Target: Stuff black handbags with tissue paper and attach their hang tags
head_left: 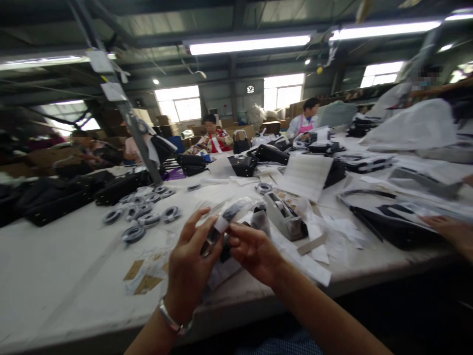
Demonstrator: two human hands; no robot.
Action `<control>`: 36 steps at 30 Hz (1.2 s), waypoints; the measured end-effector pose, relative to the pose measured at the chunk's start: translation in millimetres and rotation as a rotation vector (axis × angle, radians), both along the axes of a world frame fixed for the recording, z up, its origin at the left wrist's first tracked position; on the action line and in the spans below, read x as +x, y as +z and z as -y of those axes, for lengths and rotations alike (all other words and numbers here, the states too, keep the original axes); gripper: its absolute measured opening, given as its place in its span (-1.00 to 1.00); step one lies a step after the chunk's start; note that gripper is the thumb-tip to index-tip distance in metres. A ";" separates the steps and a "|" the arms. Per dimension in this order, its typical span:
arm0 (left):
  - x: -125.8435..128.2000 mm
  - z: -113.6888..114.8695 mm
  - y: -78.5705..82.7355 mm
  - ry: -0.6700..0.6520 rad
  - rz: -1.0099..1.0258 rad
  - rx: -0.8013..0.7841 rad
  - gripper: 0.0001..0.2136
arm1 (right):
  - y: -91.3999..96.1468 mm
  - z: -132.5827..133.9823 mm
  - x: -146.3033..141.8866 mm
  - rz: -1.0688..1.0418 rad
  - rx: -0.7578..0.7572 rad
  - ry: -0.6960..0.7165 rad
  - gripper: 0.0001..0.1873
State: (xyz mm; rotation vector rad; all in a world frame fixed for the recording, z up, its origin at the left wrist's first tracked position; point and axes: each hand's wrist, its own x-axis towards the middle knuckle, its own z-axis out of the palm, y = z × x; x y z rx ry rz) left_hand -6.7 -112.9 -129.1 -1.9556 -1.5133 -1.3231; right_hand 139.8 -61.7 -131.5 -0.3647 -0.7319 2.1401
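Both my hands are closed on a dark bag handle (pixel 232 212) that has a white band (pixel 221 225) around it and clear film over its far part. My left hand (pixel 192 261) grips the near end, with a silver bangle on the wrist. The fingertips of my right hand (pixel 254 249) pinch at the white band. Just beyond my right hand stands a grey tape dispenser (pixel 283 217). Coiled straps (pixel 133 233), several of them, lie on the table beyond my left hand.
Brown cards in clear bags (pixel 148 284) lie left of my hands on the white table (pixel 66 296). Black bags (pixel 59 202) are at the left, and paper sheets (pixel 305 175) are beyond. At the right, another person's hand (pixel 449 229) touches a black bag (pixel 399 229). A metal post (pixel 142 133) rises behind.
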 end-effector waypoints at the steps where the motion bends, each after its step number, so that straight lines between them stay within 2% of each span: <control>1: 2.5 0.2 0.0 -0.005 0.015 -0.022 -0.68 | 3.6 2.6 2.4 -0.057 -0.079 0.013 -0.75; 3: 7.6 0.2 0.3 -0.028 0.055 -0.054 -0.67 | 8.9 4.7 3.3 -0.101 -0.172 0.007 -0.77; 5: 11.7 0.9 2.6 -0.024 0.077 -0.024 -0.68 | 10.4 3.7 -0.3 -0.082 -0.191 -0.016 -0.75; 7: 13.0 4.0 6.3 -0.045 0.089 0.001 -0.68 | 7.6 1.8 -5.6 -0.055 -0.170 -0.070 -0.72; 9: 8.7 8.7 7.8 -0.147 0.145 -0.042 -0.67 | 1.4 0.5 -9.2 -0.040 -0.126 -0.123 -0.73; 11: -5.1 11.3 2.1 -0.234 0.273 -0.115 -0.67 | -6.7 -0.2 -9.2 0.015 -0.058 -0.164 -0.74; 12: -16.6 10.6 -4.5 -0.233 0.357 -0.135 -0.68 | -11.2 -0.2 -7.9 0.056 -0.006 -0.187 -0.71; 14: -48.6 4.1 -25.0 -0.120 0.524 -0.163 -0.69 | -20.9 0.0 -3.3 0.145 0.140 -0.225 -0.60; 16: -88.4 -6.9 -51.7 0.077 0.639 -0.227 -0.66 | -32.0 0.4 2.9 0.232 0.291 -0.237 -0.50; 20: -160.2 -27.0 -101.5 0.275 0.607 -0.374 -0.69 | -56.1 1.4 14.2 0.500 0.546 -0.214 -0.42; 23: -187.8 -35.2 -124.8 0.365 0.497 -0.537 -0.79 | -68.6 3.1 20.1 0.708 0.687 -0.211 -0.35; 26: -197.1 -42.0 -137.8 0.444 0.373 -0.677 -0.80 | -75.0 4.6 25.0 0.817 0.726 -0.256 -0.38; 30: -201.2 -49.1 -145.3 0.524 0.291 -0.822 -0.79 | -78.7 4.5 29.9 0.894 0.744 -0.296 -0.43; 33: -205.1 -48.7 -143.6 0.545 0.302 -0.864 -0.79 | -77.8 4.9 32.1 0.932 0.780 -0.315 -0.46; 36: -209.0 -43.6 -132.8 0.512 0.348 -0.803 -0.78 | -73.3 8.4 34.1 0.942 0.833 -0.353 -0.53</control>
